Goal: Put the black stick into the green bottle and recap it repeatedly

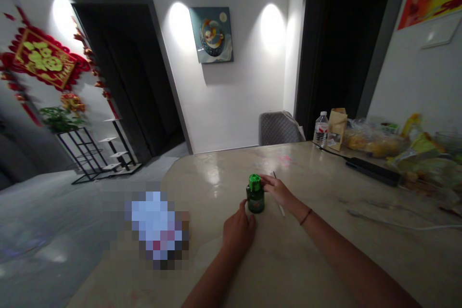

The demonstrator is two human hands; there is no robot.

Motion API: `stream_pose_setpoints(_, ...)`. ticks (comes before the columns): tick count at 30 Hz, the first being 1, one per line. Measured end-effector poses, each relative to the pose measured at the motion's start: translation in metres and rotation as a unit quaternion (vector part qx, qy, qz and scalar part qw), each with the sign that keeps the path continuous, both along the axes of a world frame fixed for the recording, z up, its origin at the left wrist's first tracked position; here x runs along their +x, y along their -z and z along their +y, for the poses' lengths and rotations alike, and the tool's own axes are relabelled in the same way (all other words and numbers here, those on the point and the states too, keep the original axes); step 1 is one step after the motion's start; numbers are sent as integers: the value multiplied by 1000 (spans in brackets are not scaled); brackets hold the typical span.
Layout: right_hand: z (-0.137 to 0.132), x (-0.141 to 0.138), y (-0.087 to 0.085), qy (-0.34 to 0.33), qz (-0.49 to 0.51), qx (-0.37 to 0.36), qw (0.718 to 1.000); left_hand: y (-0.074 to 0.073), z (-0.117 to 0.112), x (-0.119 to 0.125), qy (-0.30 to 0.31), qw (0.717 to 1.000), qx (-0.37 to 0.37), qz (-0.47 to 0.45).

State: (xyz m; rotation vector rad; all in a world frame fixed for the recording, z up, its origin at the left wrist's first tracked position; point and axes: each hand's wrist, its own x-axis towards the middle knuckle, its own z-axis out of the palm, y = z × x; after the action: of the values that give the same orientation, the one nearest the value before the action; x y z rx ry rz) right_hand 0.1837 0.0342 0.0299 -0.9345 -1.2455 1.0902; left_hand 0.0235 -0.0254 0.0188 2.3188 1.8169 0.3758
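Observation:
A small dark green bottle (255,199) with a bright green ribbed cap (254,182) stands upright on the beige marble table (296,260). My left hand (237,232) is curled against the bottle's lower left side, thumb and fingers touching its body. My right hand (276,188) reaches in from the right with its fingertips pinched on the cap. A thin white stick (280,209) lies on the table just under my right wrist, which wears a dark band.
Along the right wall are a water bottle (320,130), a brown paper bag (337,128), plastic bags of food (375,142), a black power strip (373,171) and a white cable (390,222). A grey chair (279,128) stands at the far end. A blurred patch lies at the table's left edge.

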Motion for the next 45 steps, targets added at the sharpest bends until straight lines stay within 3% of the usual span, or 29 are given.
stream_pose_setpoints(4, -2, 3, 0, -31, -15, -33, 999, 1, 2, 0, -12, 999, -9, -31)
stream_pose_setpoints(11, -9, -2, -8, -84, -41, -5, 996, -4, 1, -3, -17, 998, -24, -58)
stream_pose_setpoints(25, -12, 14, -25, -33, -77, 6, 996, -3, 2, -1, -37, 998, -20, -57)
stream_pose_setpoints(30, -16, 11, -14, -71, -132, 13, 989, -1, 6, -3, -42, 994, -34, -91)
stream_pose_setpoints(36, -6, 8, 8, 31, -207, 58, 976, 2, 5, -6, -9, 995, -23, -96)
stream_pose_setpoints(39, 0, 15, 13, 93, -287, 61, 951, 1, 4, -6, 8, 996, 1, -83)
stream_pose_setpoints(42, 1, 29, 11, 166, -416, 27, 893, 1, 3, -5, 13, 997, 17, -80)
stream_pose_setpoints(45, -1, 42, 9, 194, -508, -57, 837, 3, 4, -3, 15, 998, 31, -62)
